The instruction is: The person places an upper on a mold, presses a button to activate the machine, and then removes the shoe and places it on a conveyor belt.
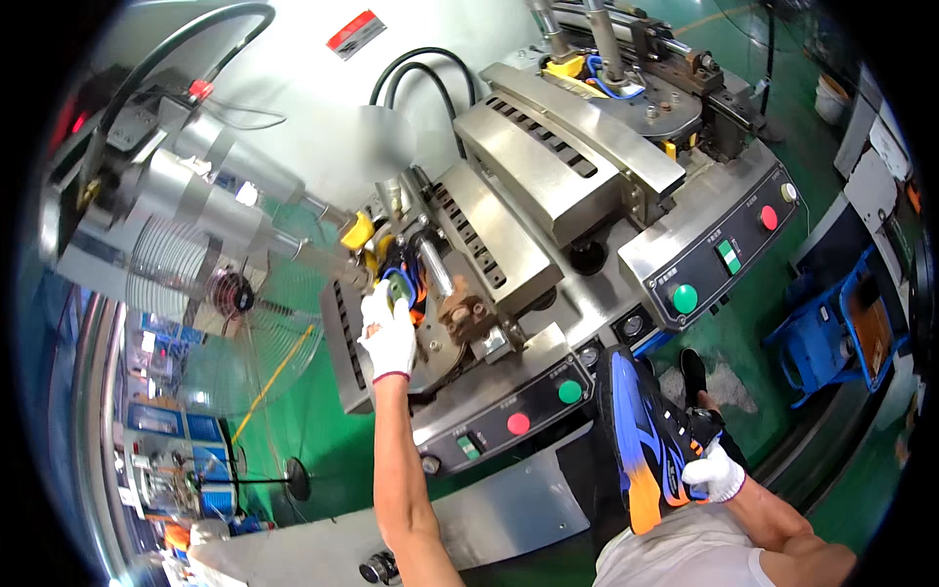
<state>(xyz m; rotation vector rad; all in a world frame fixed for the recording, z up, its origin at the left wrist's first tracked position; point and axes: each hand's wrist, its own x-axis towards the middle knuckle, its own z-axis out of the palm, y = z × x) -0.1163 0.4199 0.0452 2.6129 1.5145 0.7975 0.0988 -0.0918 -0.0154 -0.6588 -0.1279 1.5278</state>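
Note:
My left hand (388,333), in a white glove, reaches up into the near station of a steel press machine (509,245) and grips a shoe (406,292) with blue, green and orange parts seated between the machine's clamps. My right hand (716,474), also gloved, holds a second shoe (641,440) low at my right side, its blue and orange sole turned toward me. Part of the shoe in the machine is hidden by my left hand.
Control panels with red and green buttons sit at the machine's front (518,411) and right (724,254). A pedestal fan (235,323) stands at the left over the green floor. A blue crate (831,333) is at the right. Black hoses (421,73) arch behind the machine.

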